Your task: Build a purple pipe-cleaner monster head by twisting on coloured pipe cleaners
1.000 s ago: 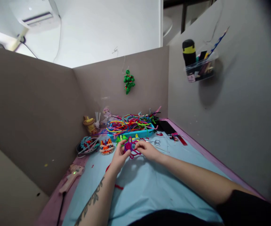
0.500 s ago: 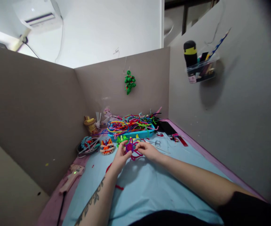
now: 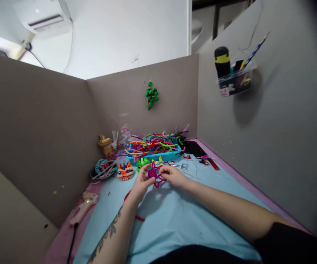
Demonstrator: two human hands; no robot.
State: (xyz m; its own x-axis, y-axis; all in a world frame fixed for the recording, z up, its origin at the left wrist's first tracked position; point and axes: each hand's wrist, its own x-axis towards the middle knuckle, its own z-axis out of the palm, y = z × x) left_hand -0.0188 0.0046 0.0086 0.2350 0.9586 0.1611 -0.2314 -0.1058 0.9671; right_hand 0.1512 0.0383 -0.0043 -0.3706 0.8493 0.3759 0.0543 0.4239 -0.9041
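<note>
Between my two hands is a pipe-cleaner flower [image 3: 152, 173] with a purple-rimmed magenta centre and looped magenta petals. My left hand [image 3: 143, 182] grips its centre from the left, thumb in front. On the other side, my right hand [image 3: 172, 173] pinches a petal loop at the flower's right edge. The fingertips partly cover the petals there. Just behind the hands sit a green pipe-cleaner figure [image 3: 142, 163] and a yellow one, both partly hidden. A red pipe cleaner [image 3: 139, 218] lies under my left forearm.
A blue tray [image 3: 164, 157] heaped with colourful pipe cleaners stands at the back. Scissors [image 3: 184, 167] lie to its front right. At left are an orange-and-cream figure [image 3: 125, 171], a dark bowl [image 3: 103, 176] and a pink glue gun [image 3: 84, 209]. Grey partitions [image 3: 142, 117] enclose the table.
The flower has turned slightly between my fingers, its centre now facing me a little more. Both hands stay in nearly the same place.
</note>
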